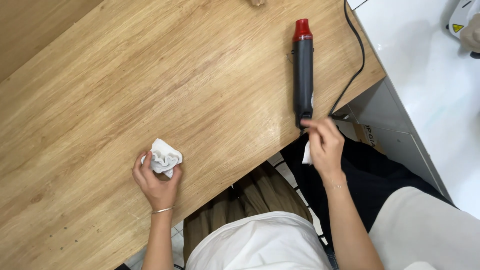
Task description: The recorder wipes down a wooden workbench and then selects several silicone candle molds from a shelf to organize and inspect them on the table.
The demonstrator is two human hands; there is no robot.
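On the wooden table (150, 75), left hand (156, 182) grips crumpled white cloth (164, 156); right hand (325, 145) pinches something white beside black heat gun (303, 75)

Single head-worn camera, looks steeply down from above person's own torso. Near view: wooden table (150, 90) fills most of frame, edge running diagonally. Left hand (156, 182) and right hand (325, 145) enter from bottom. White counter (425, 75) at right. No second view.

One black heat gun (303, 75) with red nozzle, one black cord (354, 60), one crumpled white cloth (164, 157), one wooden table (150, 90)
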